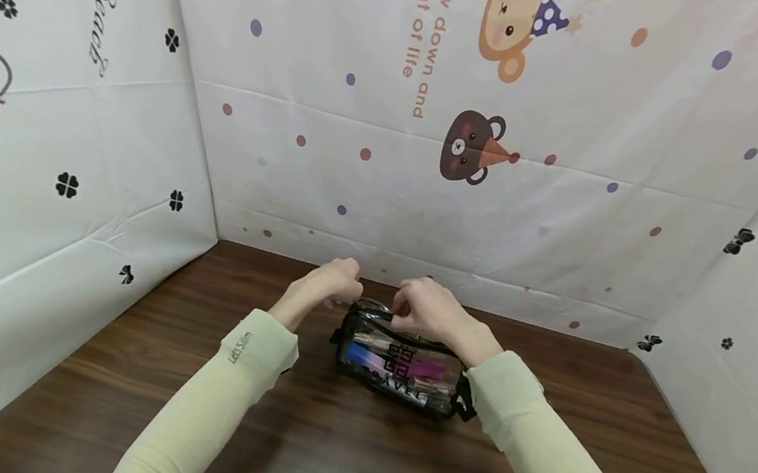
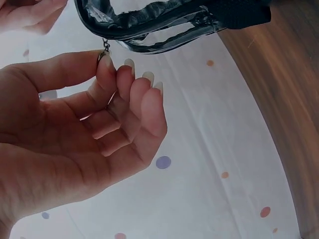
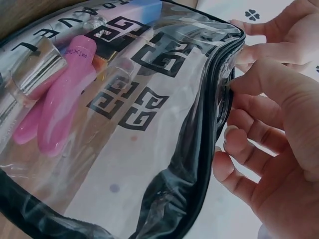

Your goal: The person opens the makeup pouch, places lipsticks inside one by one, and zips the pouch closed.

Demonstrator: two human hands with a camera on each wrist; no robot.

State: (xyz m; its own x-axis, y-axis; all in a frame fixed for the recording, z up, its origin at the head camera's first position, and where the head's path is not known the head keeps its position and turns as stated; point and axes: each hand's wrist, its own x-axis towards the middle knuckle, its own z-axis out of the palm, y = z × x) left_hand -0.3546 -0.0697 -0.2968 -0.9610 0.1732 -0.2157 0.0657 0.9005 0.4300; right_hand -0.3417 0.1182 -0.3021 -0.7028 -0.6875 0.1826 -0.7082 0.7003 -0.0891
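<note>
A clear cosmetic pouch (image 1: 372, 364) with black trim and the word TRAVEL rests on the table, with makeup items inside. Through its wall in the right wrist view show pink tubes (image 3: 67, 107), a silver-capped bottle (image 3: 40, 69) and a pink-to-blue item (image 3: 142, 12). At the pouch's upper left end, my left hand (image 1: 334, 284) pinches a small metal zipper pull (image 2: 101, 56) between thumb and index finger. My right hand (image 1: 432, 312) grips the pouch's black zipped top edge (image 3: 212, 104), thumb on the near side and fingers curled behind it.
The dark wooden table (image 1: 338, 466) extends around the pouch. White printed sheeting (image 1: 328, 177) stands as walls at the back, left and right. A black side tab (image 1: 466, 400) sticks out at the pouch's right end.
</note>
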